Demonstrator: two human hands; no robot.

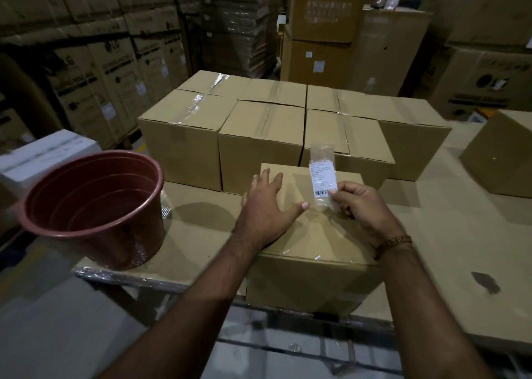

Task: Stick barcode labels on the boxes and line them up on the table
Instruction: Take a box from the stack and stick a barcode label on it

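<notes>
Left hand: the left hand (269, 206) lies flat with fingers spread on top of the near cardboard box (313, 249).
Right hand: the right hand (364, 207) pinches the lower end of a barcode label (322, 177) on clear tape, held upright above the box's far edge, at 12 o'clock.
Lined boxes: taped cartons (260, 137) stand in rows at 12 o'clock.
Bucket: a red-brown bucket (95, 206) sits at 9 o'clock on the table (449, 234).
</notes>
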